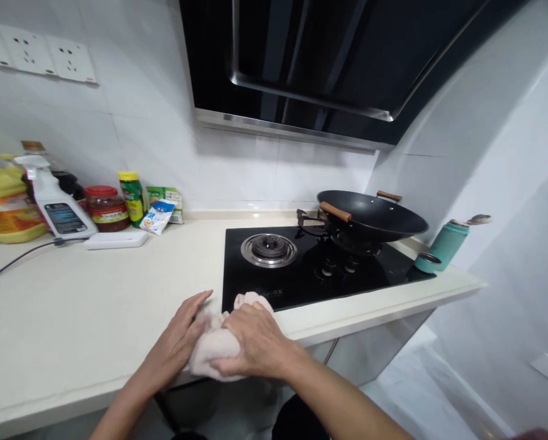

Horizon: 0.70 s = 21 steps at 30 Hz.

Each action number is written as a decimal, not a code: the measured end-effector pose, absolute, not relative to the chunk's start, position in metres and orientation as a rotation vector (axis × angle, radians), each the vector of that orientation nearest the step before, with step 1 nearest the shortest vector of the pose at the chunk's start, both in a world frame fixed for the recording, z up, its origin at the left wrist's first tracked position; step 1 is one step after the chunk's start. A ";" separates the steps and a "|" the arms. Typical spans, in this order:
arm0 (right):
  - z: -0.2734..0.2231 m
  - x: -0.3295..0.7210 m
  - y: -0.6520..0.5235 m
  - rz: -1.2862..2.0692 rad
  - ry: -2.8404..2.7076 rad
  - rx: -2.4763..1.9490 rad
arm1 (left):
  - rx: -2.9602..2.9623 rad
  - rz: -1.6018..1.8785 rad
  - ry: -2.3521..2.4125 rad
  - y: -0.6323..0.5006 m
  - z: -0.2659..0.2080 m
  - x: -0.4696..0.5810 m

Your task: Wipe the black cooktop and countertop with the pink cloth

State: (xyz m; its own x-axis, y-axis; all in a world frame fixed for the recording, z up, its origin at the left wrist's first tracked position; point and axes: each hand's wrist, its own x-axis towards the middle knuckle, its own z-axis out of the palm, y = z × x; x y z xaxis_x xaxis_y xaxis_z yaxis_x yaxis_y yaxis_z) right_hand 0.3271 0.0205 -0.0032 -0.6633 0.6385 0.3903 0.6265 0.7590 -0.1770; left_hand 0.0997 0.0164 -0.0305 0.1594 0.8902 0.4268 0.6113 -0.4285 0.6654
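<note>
A crumpled white cloth [216,349] lies at the counter's front edge, by the near left corner of the black gas cooktop [292,278]. My right hand [258,339] is closed on the cloth, its fingers pressing into the folds. Close against the cloth's left side is my left hand [182,333], slightly blurred, with its fingers stretched out and the thumb side up. Whether it touches the cloth is hard to tell. Part of the cloth overlaps the cooktop's front left edge.
A black wok [374,214] with wooden handles sits on the right burner; the left burner [269,249] is bare. At the back left stand a spray bottle [56,198], a red-lidded jar [106,209] and several containers. A teal holder [450,244] stands right. The range hood [301,67] overhangs.
</note>
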 end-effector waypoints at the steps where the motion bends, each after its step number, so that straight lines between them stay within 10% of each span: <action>1: -0.004 0.334 0.021 0.039 -2.503 -0.997 | 2.109 1.144 1.437 0.016 -0.029 0.100; 21: -0.027 0.659 0.047 -0.243 -1.566 -2.343 | 2.256 1.011 1.533 0.011 -0.024 0.107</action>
State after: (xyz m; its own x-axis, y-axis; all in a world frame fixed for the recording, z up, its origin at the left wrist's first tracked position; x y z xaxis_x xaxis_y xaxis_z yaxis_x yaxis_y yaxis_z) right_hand 0.6594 0.0474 -0.0272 0.3878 0.8683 0.3094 0.9212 -0.3536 -0.1623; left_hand 0.1071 0.0108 -0.0242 0.2138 0.8865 0.4104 0.7265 -0.4251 0.5399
